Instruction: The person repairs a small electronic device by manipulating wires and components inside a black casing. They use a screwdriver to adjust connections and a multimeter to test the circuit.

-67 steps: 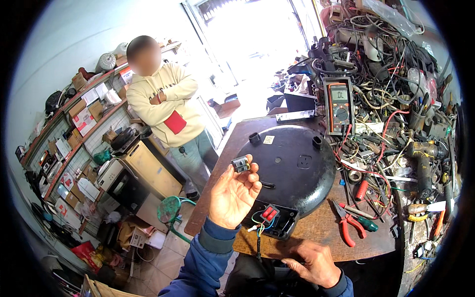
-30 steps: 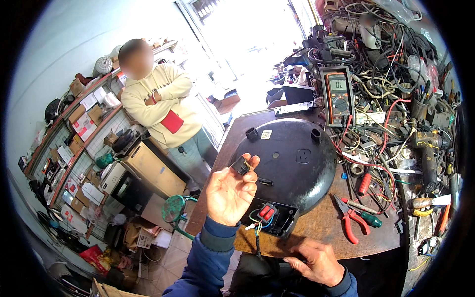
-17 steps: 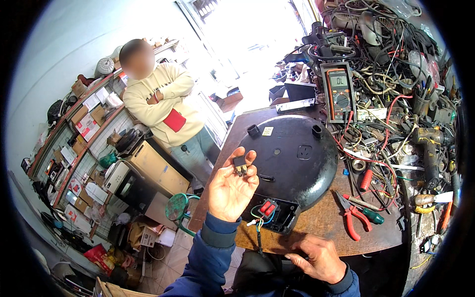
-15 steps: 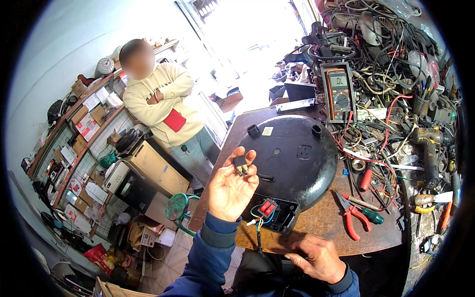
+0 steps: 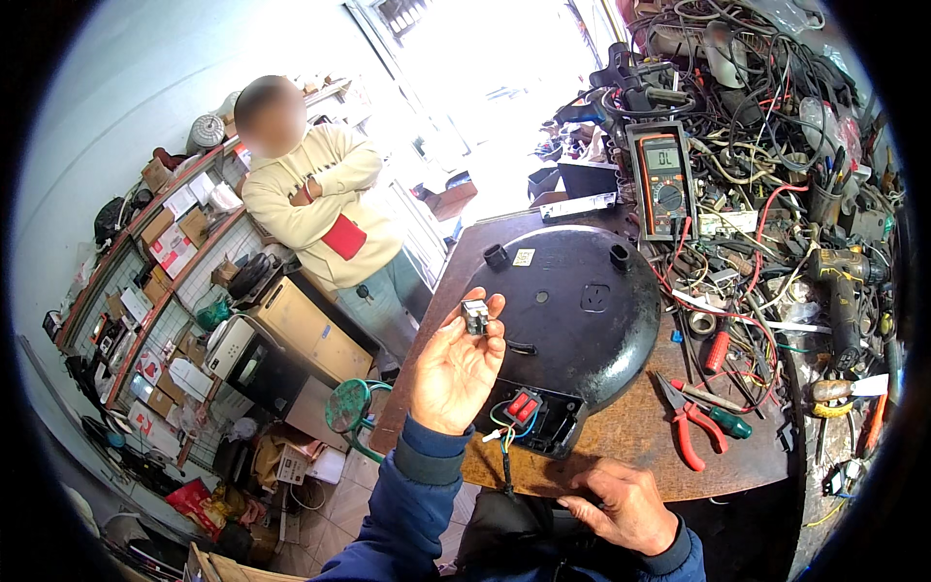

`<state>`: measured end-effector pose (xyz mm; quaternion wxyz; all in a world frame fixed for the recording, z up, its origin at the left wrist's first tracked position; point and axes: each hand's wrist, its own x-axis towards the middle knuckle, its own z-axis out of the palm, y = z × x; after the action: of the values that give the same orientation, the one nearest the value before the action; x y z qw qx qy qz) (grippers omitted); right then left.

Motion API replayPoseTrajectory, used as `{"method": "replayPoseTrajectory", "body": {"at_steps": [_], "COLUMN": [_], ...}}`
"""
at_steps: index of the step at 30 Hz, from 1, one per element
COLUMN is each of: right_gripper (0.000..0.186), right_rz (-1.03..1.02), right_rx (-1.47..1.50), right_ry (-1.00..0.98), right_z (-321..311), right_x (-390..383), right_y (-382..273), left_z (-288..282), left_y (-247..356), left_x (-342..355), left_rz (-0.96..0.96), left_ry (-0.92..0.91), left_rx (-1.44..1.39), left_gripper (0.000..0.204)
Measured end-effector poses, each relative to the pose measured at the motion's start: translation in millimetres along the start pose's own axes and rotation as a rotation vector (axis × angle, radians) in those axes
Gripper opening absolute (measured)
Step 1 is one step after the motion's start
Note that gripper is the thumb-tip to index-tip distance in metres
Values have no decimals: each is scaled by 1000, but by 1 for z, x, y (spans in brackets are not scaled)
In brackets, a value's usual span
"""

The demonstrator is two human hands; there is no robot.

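My left hand (image 5: 452, 373) is raised palm up over the left side of the bench, its fingertips and thumb closed round a small block-shaped switch (image 5: 474, 316) with a pale face and dark sides. Below it, a red double rocker switch (image 5: 524, 406) with several coloured wires sits on the black handle housing (image 5: 555, 432) of a large round black appliance (image 5: 572, 325), which lies underside up. A wire bundle (image 5: 508, 470) hangs over the bench edge. At that front edge my right hand (image 5: 623, 504) rests with bent fingers and thumb apart, apparently holding nothing.
Red-handled pliers (image 5: 690, 427) and a green-handled screwdriver (image 5: 727, 421) lie right of the appliance on the wooden bench (image 5: 621, 448). A multimeter (image 5: 663, 180) stands behind, beside tangled cables and a cordless drill (image 5: 844, 301). A person (image 5: 315, 194) stands at far left with arms folded.
The switch has been turned in my left fingers: its dark side and brass-coloured terminals faced me before, its pale face shows now. My right hand has stayed put.
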<state>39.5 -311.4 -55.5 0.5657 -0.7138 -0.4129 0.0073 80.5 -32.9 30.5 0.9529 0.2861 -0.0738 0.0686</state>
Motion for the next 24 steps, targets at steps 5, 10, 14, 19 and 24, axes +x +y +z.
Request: {"method": "replayPoseTrajectory", "body": {"at_steps": [5, 10, 14, 19, 24], "right_gripper": [26, 26, 26, 27, 27], "right_rz": [-12, -38, -48, -19, -30], "right_rx": [-5, 6, 13, 7, 1], "right_ry": [5, 26, 30, 3, 13], "right_z": [1, 4, 4, 1, 2], "right_x": [0, -1, -1, -1, -2], "right_y": [1, 4, 6, 3, 4], "left_z": [-9, -15, -14, -15, -16], "left_y": [2, 5, 4, 5, 5], "left_x": [1, 1, 0, 0, 0], "left_rz": [-41, -50, -42, -44, -41], "left_ry": [22, 3, 10, 16, 21], "left_rx": [-119, -162, -166, -164, -157], "left_gripper": [35, 31, 30, 29, 29]}}
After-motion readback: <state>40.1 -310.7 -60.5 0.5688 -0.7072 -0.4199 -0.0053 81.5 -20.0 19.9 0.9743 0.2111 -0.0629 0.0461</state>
